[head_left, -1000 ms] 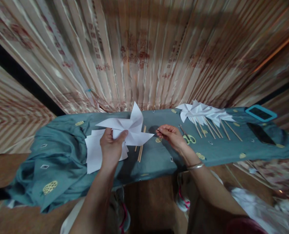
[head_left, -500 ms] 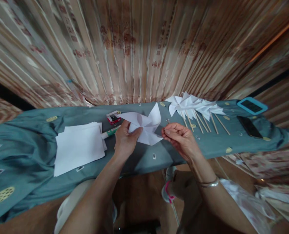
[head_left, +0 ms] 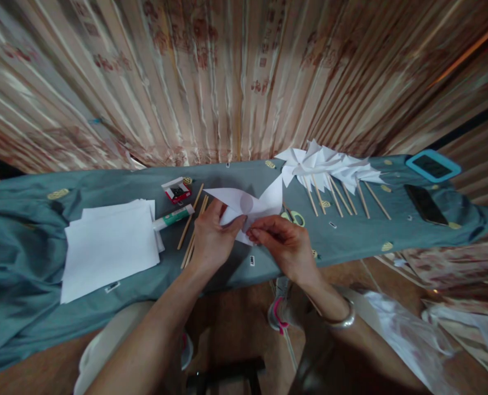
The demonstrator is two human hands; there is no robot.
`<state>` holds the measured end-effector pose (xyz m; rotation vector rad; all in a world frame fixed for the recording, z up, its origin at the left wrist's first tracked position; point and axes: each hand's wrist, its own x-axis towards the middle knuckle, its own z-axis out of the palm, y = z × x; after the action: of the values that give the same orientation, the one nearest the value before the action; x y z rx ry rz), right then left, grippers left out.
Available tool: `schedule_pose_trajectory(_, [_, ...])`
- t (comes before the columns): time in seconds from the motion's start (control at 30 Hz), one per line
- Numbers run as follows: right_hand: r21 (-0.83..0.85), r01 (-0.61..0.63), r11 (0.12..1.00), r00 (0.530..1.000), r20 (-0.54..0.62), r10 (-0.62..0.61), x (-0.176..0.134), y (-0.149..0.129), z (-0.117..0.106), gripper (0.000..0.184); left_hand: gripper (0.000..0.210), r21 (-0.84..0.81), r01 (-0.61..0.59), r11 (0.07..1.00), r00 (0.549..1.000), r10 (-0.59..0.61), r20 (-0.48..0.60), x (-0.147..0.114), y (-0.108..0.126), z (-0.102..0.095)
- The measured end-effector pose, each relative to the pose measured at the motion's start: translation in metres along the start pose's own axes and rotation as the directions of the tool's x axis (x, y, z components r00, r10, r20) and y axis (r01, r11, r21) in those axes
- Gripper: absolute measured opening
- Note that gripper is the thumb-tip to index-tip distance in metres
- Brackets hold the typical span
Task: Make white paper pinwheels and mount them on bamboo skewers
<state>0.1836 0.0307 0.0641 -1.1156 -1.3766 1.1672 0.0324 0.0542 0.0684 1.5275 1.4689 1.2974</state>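
A white paper pinwheel (head_left: 264,202) with folded points is pinched between the thumb and fingers of my left hand (head_left: 216,233), above the table. The fingers of my right hand (head_left: 283,241) are pressed together at the pinwheel's middle. Whatever they grip is too small to make out. Partly behind my right hand lie scissors (head_left: 296,218) with pale green handles. Several wooden sticks (head_left: 190,216) lie beside my left hand, along with a glue stick (head_left: 174,217) and a small open red and white box (head_left: 177,190) holding dark pieces.
Stacked white paper sheets (head_left: 108,249) lie on the left of the cloth-covered table (head_left: 227,271). Finished pinwheels (head_left: 330,164) on sticks overlap at the back right. Farther right are a blue-framed tablet (head_left: 433,165) and a dark phone (head_left: 425,204). A curtain (head_left: 227,82) hangs behind.
My right hand has moved left from beside the pinwheel to its middle. The scissors and the wooden sticks now show more fully. The view has shifted slightly.
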Motion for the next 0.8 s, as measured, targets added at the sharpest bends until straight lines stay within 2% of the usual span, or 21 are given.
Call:
schedule_pose_trajectory(0.1, [0.037, -0.010, 0.999, 1.000, -0.013, 0.010, 0.0013, -0.0001, 0.0003, 0.012, 0.030, -0.014, 0.000, 1.000, 1.000, 0.000, 0.011, -0.0019, 0.0051, 0.0002])
schedule_pose_trajectory(0.27, [-0.074, 0.006, 0.997, 1.000, -0.029, -0.008, 0.0011, -0.0007, -0.0021, 0.009, 0.020, 0.002, 0.003, 1.000, 1.000, -0.003, 0.024, -0.0047, 0.0081, -0.0008])
schedule_pose_trajectory(0.53, [0.132, -0.088, 0.987, 0.996, 0.007, 0.088, 0.0076, -0.0048, -0.0043, 0.023, 0.026, -0.196, 0.064, 0.979, 0.996, -0.049, 0.080, -0.0056, 0.0061, 0.0020])
schedule_pose_trajectory(0.8, [0.122, -0.107, 0.987, 0.994, 0.024, 0.105, 0.0088, -0.0040, -0.0083, 0.023, 0.026, -0.163, 0.033, 0.986, 0.996, -0.019, 0.090, -0.0064, 0.0069, 0.0019])
